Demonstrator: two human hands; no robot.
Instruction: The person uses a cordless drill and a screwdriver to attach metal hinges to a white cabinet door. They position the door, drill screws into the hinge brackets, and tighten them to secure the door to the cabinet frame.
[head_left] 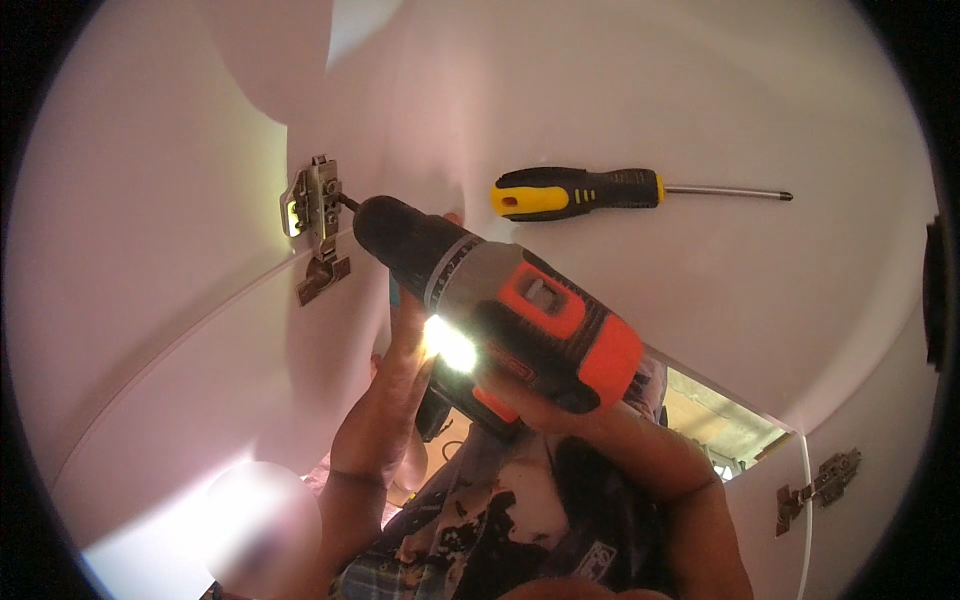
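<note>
My right hand (545, 408) is wrapped round the handle of an orange, black and grey cordless drill (470, 275). Its lit lamp glares beside that hand. From the black chuck a thin bit (348, 202) points left and meets, or nearly meets, a metal cabinet hinge (323, 200) on the white panel. My left hand (408, 325) is raised behind the drill, near the chuck; the drill's body hides most of its fingers, so its grip does not show. Right of the chuck lies a black-and-yellow screwdriver (580, 193), its shaft pointing right.
White panels (700, 90) surround the work, with a seam (170, 335) running below the hinge. Another metal hinge (820, 490) is fixed at the lower right. A bright, blurred round white shape (265, 525) is at the lower left. An opening (725, 420) shows beyond my right arm.
</note>
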